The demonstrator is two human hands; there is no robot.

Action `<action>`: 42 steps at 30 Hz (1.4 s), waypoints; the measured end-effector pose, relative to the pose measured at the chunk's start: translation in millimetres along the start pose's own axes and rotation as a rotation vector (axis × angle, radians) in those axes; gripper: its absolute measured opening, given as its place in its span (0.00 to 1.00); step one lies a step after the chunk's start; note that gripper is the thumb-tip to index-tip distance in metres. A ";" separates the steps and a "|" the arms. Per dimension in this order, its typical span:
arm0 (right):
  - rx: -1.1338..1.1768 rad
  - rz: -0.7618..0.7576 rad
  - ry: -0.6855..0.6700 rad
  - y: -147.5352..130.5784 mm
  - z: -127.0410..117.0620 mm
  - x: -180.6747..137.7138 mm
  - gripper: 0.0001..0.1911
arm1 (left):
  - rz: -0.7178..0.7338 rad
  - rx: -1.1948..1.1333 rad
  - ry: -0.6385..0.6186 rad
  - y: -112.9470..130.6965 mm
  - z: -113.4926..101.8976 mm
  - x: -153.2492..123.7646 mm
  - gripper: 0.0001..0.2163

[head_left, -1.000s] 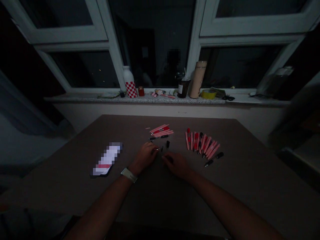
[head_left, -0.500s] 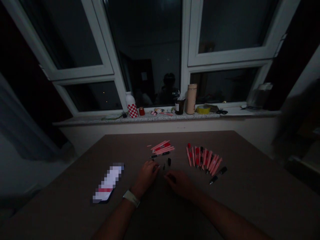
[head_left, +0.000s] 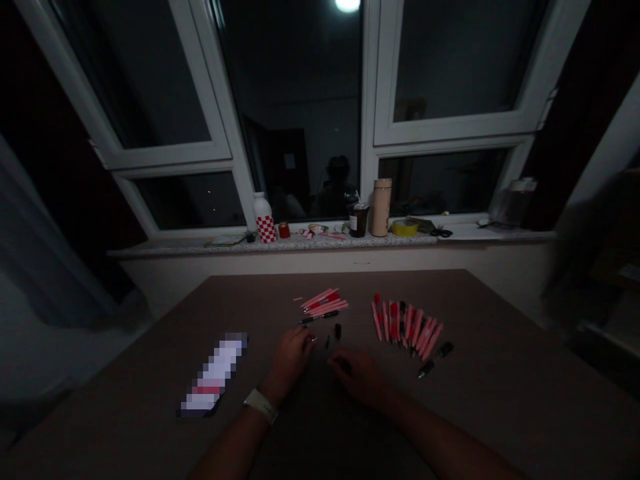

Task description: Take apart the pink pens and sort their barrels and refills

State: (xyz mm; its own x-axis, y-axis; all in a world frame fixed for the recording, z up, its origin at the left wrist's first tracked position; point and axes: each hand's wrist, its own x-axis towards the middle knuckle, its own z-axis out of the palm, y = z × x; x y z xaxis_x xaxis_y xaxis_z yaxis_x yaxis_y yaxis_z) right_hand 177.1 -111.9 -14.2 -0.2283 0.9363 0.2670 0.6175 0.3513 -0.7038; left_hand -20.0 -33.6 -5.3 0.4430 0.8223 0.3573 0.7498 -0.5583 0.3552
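Note:
My left hand (head_left: 290,360) rests on the table with curled fingers. A small shiny tip shows at its fingertips, but the thing itself is too dark to make out. Close by on the right, my right hand (head_left: 360,377) has its thumb and forefinger pressed together; whatever they may hold is hidden. Between and just beyond the hands lie a black pen cap (head_left: 338,331) and a tiny dark piece (head_left: 327,341). A black pen (head_left: 319,318) lies beyond my left hand, beside a small pile of pink and red pens (head_left: 325,304).
Pink, red and black pens (head_left: 407,327) lie fanned out at the right, with another black pen (head_left: 435,360) nearer. A phone (head_left: 215,377) lies left. On the windowsill (head_left: 300,245) stand a checked bottle (head_left: 265,219), a drink cup (head_left: 358,221), a tan flask (head_left: 382,208) and yellow tape (head_left: 405,228).
The view has tilted up slightly, so everything sits a little lower, and a lamp's reflection shows in the window. Both hands keep nearly the same place and pose.

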 end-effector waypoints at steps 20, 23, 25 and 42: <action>-0.011 -0.003 0.021 1.4 0.9 0.4 0.12 | 0.025 0.087 0.011 4.8 -5.5 0.9 0.07; 0.014 -0.006 0.004 0.8 -0.1 0.4 0.12 | 0.017 0.098 -0.001 4.2 -5.0 0.6 0.06; 0.020 -0.006 0.004 0.2 -1.0 0.1 0.12 | 0.018 0.101 -0.006 3.3 -4.0 0.0 0.06; 0.007 -0.005 0.008 -0.9 -3.0 -0.7 0.12 | 0.002 0.118 -0.022 3.7 -4.0 -0.8 0.06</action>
State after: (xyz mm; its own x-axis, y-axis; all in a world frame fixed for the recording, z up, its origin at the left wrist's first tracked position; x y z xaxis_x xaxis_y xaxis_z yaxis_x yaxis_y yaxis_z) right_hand 179.0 -112.8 -11.7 -0.2253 0.9346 0.2754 0.6114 0.3557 -0.7069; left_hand -19.5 -36.8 -0.9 0.4544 0.8241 0.3383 0.8010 -0.5441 0.2496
